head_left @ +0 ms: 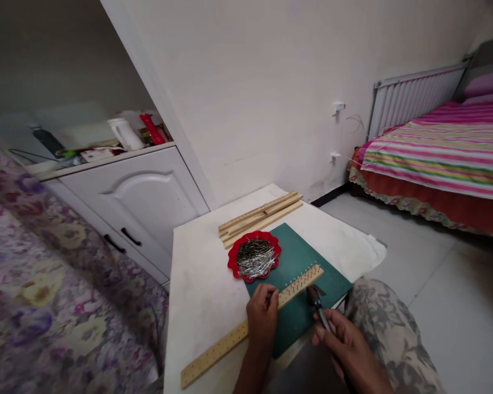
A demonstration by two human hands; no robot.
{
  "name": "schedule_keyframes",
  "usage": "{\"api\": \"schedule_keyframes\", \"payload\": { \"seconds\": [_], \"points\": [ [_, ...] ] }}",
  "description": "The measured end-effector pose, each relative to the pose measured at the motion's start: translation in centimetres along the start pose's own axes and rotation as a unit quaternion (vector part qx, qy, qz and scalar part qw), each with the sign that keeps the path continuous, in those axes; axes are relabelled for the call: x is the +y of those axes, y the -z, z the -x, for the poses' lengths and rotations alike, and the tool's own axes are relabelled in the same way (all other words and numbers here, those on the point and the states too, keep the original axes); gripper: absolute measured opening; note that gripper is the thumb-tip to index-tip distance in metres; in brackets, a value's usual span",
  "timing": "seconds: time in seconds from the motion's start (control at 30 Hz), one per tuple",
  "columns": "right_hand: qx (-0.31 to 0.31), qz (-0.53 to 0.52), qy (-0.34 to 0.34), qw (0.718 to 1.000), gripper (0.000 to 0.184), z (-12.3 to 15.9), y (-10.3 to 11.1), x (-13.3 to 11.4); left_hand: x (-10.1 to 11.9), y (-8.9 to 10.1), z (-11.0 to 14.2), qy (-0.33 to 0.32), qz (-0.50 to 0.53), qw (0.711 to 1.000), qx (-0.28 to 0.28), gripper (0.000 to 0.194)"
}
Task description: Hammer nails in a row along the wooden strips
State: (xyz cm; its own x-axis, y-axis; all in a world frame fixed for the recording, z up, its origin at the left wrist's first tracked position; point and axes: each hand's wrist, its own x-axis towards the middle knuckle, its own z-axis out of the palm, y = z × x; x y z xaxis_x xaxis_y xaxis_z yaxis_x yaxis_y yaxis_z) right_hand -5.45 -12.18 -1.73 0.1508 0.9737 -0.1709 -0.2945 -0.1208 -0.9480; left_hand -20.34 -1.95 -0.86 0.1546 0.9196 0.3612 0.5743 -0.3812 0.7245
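Head cam: R hand gripped hammer; L hand bunched at wood strip, couldn't tell what it held. Strip, part on green mat, looked stiff + light, prob. best held near end.

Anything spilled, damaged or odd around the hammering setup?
Nothing looks spilled: the loose nails sit inside the red plate. One blemish: the white wall has dark smudges low down, near the wood strips, so it looks stained.
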Motion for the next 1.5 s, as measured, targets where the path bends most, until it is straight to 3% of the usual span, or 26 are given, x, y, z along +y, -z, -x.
{"api": "schedule_keyframes", "payload": {
  "seconds": [0.27, 0.5, 0.83, 1.0, 1.27, 1.5],
  "points": [
    [-0.001, 0.007, -0.002, 1.0, 0.03, 0.0, 0.1, -0.1, -0.2, -0.2, -0.1, -0.006, -0.03, 0.999, -0.023, 0.017],
    [-0.045, 0.015, 0.003, 0.999, 0.031, 0.1, -0.1, -0.7, -0.1, -0.9, -0.4, 0.003, -0.022, 1.0, -0.021, 0.015],
    [-0.116, 0.02, 0.017, 0.993, 0.027, -1.6, -3.1, -4.2, -0.1, -1.1, -0.1, 0.026, -0.007, 0.999, -0.026, 0.016],
    [-0.138, 0.046, 0.03, 0.989, 0.027, -2.5, -3.9, -4.5, -0.2, -1.1, 0.0, 0.041, -0.013, 0.999, -0.024, 0.014],
    [-0.127, 0.082, 0.062, 0.987, 0.028, -2.6, -3.9, -4.0, -0.9, -1.4, 0.3, 0.054, 0.0, 0.998, -0.03, 0.011],
    [-0.111, 0.075, 0.038, 0.99, 0.03, -1.8, -3.7, -4.5, -0.3, -1.2, 0.1, 0.036, -0.018, 0.999, -0.032, 0.015]
  ]
}}
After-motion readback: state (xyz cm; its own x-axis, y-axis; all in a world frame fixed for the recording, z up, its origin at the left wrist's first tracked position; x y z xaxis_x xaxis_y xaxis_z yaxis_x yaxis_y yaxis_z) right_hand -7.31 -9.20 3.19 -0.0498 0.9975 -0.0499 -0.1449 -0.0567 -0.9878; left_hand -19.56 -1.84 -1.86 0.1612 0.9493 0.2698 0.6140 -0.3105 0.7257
